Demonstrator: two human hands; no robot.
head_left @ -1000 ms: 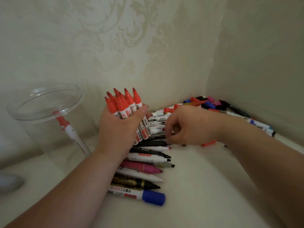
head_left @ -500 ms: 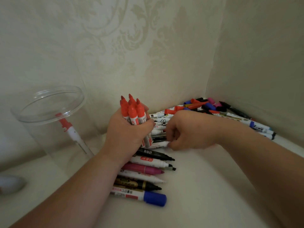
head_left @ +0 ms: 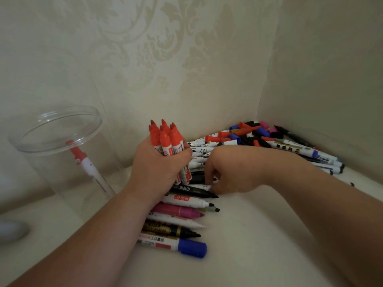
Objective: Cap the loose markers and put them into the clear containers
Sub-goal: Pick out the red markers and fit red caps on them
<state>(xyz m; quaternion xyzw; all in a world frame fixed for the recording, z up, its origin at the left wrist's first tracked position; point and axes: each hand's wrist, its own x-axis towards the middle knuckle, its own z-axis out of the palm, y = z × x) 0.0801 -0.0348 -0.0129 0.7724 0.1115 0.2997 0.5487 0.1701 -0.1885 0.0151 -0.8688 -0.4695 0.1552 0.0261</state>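
The left hand is clenched around a bundle of red markers, uncapped, with their cone-shaped felt tips pointing up and their white labelled barrels sticking out below the fist. The right hand lies knuckles up just beside it, with its fingers curled down among the loose markers. The fingertips touch a white barrel, but whether they pinch it cannot be told. Near the bench's left edge stands the clear container, a smooth cylinder of see-through plastic with a round flared rim. Inside it one red-capped marker leans against the wall. The matte cream bench carries a row of markers lying side by side below the hands: a glossy black one, a pink one, a black-and-gold one and, nearest the front, a white one with a blunt blue cap. A heap of markers and caps, red, blue, black and pink, fills the bench's far right corner. Behind it rises pale wallpaper embossed with leafy scrolls.
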